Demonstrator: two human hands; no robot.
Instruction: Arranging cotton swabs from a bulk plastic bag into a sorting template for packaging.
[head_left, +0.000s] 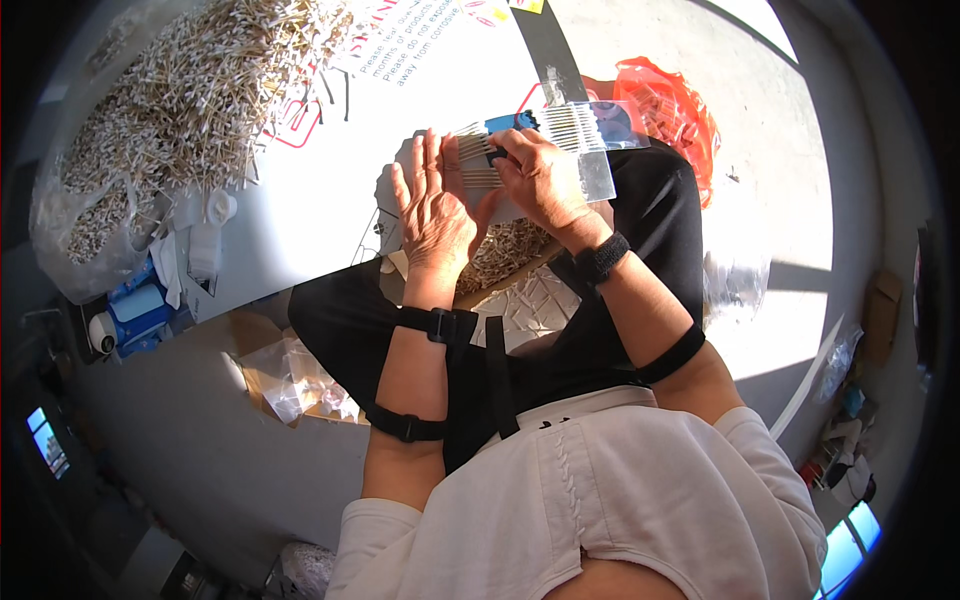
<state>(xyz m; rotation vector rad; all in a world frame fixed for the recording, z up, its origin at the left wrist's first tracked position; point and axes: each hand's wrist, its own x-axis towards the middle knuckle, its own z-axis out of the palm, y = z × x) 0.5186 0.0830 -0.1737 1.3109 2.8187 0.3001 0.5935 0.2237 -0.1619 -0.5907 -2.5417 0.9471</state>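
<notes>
A row of thin white sticks (478,165) is held flat between two hands above the lap, over a large white printed sheet (330,190) spread across the floor in hard sunlight. The left hand (432,215) is laid open against the near side of the row, fingers straight and together, pressing rather than gripping. The right hand (540,180) is curled over the far side, its fingertips pinched on the sticks beside a clear plastic packet (590,140) with a blue card inside. The packet is partly filled with more sticks, lined up side by side. A loose heap of white-tipped sticks (190,100) is seen in a plastic bag at the upper left, well apart from the hands. An orange plastic bag (675,110) lies just beyond the packet. Grey concrete floor (760,130) is crossed by shadow bands on the right, and black straps (600,258) are worn at both wrists and forearms.
</notes>
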